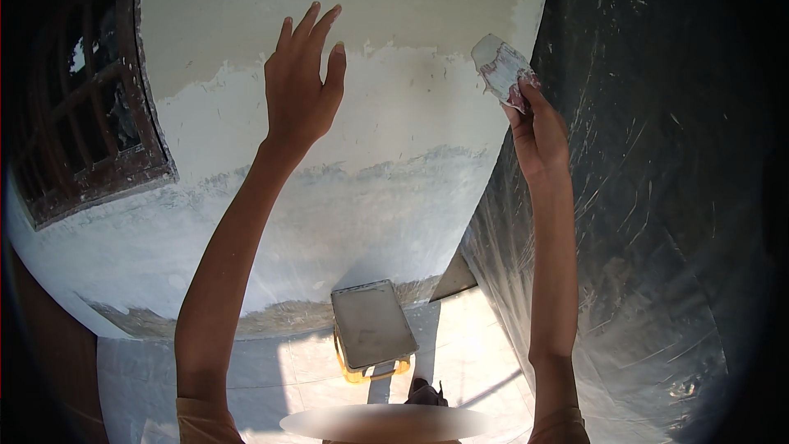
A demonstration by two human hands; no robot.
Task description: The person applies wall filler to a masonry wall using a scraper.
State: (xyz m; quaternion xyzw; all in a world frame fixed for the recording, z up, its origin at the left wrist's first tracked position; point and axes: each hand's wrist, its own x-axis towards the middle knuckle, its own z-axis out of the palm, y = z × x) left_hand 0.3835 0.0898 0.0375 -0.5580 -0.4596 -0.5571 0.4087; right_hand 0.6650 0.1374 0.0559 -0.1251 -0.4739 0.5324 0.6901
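Observation:
My left hand (301, 82) is raised in front of the wall, its fingers stretched and apart, holding nothing. I cannot tell whether its fingertips touch the wall (386, 107). In my right hand (542, 136) is a putty knife (503, 70), gripped near its reddish end. White filler is smeared over the tool, and its pale, wide end points up and to the left, by the wall's right edge. The upper wall has a beige, damp-looking coat; below it runs a whiter band with a ragged border, then a rougher grey-white stretch.
A brown wooden window frame (103, 107) with panes is set in the wall at left. Dark, creased sheeting (649, 222) hangs along the right. Down on the sunlit tiled floor (477, 345), a grey rectangular top (374, 325) rests on something yellow, near a dark shoe (424, 393).

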